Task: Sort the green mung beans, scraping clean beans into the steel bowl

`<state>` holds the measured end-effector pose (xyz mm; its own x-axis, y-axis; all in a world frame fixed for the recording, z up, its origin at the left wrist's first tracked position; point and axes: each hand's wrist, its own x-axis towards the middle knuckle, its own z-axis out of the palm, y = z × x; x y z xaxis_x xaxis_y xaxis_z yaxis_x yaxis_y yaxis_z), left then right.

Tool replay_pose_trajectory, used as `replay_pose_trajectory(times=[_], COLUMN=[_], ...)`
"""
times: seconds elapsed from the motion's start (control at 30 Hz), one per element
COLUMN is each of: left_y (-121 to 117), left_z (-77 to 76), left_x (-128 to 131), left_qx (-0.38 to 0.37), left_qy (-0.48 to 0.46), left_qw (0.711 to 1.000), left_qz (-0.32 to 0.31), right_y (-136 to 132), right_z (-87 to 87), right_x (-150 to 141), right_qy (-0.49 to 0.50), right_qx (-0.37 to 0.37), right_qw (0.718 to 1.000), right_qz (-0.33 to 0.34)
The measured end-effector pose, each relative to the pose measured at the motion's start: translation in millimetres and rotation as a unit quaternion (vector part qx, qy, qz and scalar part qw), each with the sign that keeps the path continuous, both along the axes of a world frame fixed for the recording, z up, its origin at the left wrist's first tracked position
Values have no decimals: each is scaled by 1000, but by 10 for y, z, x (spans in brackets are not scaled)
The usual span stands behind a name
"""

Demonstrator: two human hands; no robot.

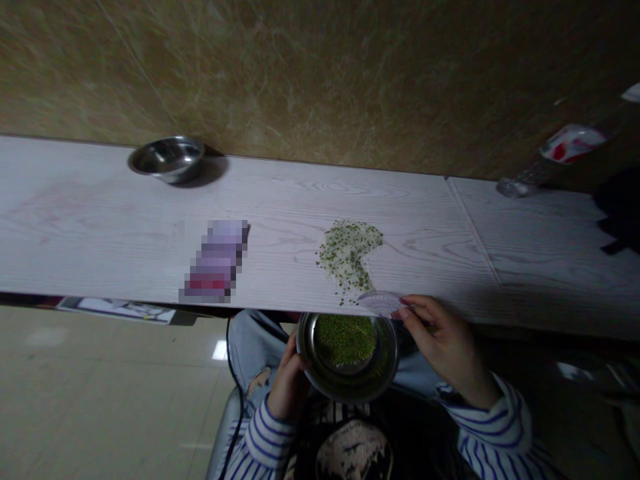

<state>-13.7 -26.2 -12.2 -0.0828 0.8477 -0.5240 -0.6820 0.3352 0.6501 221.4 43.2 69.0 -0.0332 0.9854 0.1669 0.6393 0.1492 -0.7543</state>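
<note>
My left hand (287, 383) grips the rim of a steel bowl (385, 377) held just below the table's front edge, over my lap. The bowl holds a heap of small green beans (346, 339). My right hand (445, 340) pinches a small pale card (381, 303) lying at the table edge, right above the bowl. Beyond the card, a pile of mixed green beans and white grains (347, 253) lies spread on the pale wooden table (100, 220).
A second steel bowl (167, 159) stands at the table's far left, near the brown wall. A blurred-out flat object (216, 261) lies left of the pile. A plastic bottle (555, 157) lies at the far right, beside a dark object (620, 210).
</note>
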Motion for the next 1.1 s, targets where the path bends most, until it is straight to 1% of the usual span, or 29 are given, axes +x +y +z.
replay_pose_trajectory(times=[0.13, 0.27, 0.43, 0.6, 0.8, 0.97, 1.1], left_y=[-1, -3, 3, 5, 2, -1, -10], left_z=[16, -3, 30, 64, 55, 34, -1], left_x=[-12, -20, -26, -17, -16, -25, -22], left_qx=[7, 5, 12, 15, 17, 6, -3], left_qy=[0, 5, 0, 4, 12, 12, 7], left_qw=[1000, 1000, 1000, 1000, 1000, 1000, 1000], left_qz=[-7, 1, -12, -7, -9, -9, -5], right_y=[14, 11, -4, -16, -28, -18, -11], right_z=[-29, -42, -12, 13, 26, 44, 26], right_x=[-9, -11, -28, -67, -105, -107, -89], right_qy=[6, 9, 13, 4, 9, 21, 34], right_qx=[-3, -11, -10, -9, -12, -20, -24], right_qw=[1000, 1000, 1000, 1000, 1000, 999, 999], right_qz=[0, 4, 11, 13, 24, 18, 12])
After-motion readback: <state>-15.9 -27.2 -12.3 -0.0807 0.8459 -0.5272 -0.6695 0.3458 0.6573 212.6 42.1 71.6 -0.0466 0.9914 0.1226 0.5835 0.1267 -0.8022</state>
